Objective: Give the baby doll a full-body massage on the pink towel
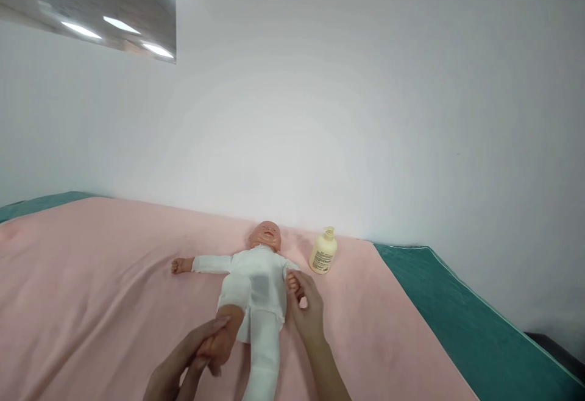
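A baby doll with a white cloth body lies on its back, its head toward the wall. My left hand is closed around the foot of the doll's bent leg, at the lower left. On the other side, my right hand holds the doll's small hand between thumb and fingers. The doll's other arm stretches out to the left, and its other leg runs straight toward me past the lower edge of the view. A pale yellow pump bottle stands close beyond my right hand, apart from it.
A pink sheet with some creases covers most of the surface. Green covering shows along the right side and at the far left. A white wall rises directly behind, with a reflective panel at upper left.
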Motion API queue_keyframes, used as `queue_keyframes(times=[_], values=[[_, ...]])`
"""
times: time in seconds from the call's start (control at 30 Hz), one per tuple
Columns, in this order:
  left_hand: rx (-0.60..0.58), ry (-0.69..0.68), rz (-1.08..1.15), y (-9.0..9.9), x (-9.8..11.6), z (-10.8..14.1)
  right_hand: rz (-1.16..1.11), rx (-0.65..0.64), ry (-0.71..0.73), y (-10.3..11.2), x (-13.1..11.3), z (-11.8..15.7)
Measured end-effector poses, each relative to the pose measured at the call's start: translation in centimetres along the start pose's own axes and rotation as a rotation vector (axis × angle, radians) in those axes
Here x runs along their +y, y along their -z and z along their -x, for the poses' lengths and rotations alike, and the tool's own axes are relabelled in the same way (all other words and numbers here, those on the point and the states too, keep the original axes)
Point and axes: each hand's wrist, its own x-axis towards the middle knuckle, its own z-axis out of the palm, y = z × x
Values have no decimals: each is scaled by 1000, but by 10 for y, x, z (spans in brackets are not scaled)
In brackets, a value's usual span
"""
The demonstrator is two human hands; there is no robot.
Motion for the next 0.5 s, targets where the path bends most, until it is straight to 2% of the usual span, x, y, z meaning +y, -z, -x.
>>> queue_keyframes(times=[0.1, 0.2, 0.4, 0.5], values=[[-9, 18, 15, -9, -7, -30, 118, -287, 197, -13, -12, 4], [-7, 51, 24, -20, -10, -52, 230, -421, 239, -18, -17, 4], [19, 101, 52, -26, -9, -67, 243, -458, 213, -19, -14, 2], [24, 111, 36, -21, -2, -60, 105, -316, 124, -15, -6, 0]])
